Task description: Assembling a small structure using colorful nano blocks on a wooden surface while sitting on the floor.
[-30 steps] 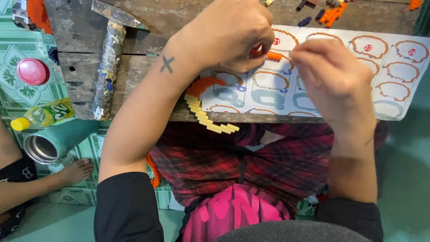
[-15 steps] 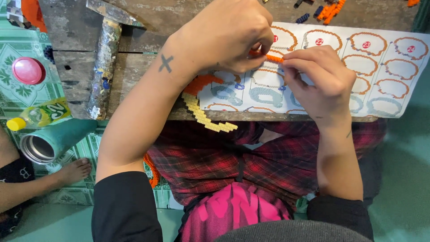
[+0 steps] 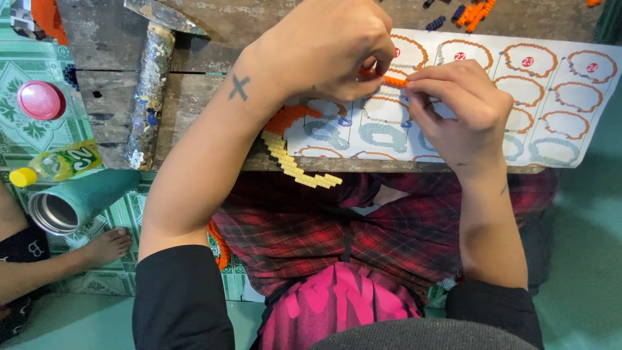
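Note:
My left hand (image 3: pixel 324 48) and my right hand (image 3: pixel 460 110) meet over a white pattern sheet (image 3: pixel 564 123) printed with rows of ring shapes. Both pinch a short orange bead strip (image 3: pixel 393 80) between their fingertips. The sheet lies on a worn wooden table (image 3: pixel 201 91). A yellow bead strip (image 3: pixel 295 165) and an orange bead piece (image 3: pixel 285 118) lie at the sheet's left end, under my left wrist. My fingers hide most of the orange strip.
A paint-flecked hammer (image 3: pixel 150 78) lies on the table's left. On the tiled floor stand a teal metal cup (image 3: pixel 78 202), a yellow-capped bottle (image 3: pixel 55 164) and a pink lid (image 3: pixel 40 100). Another person's leg and foot (image 3: pixel 71 259) reach in bottom left. Loose orange beads (image 3: pixel 476 13) sit top right.
My right hand has drawn in leftward toward my left hand, closing its fingers tighter on the orange strip. The view has shifted slightly.

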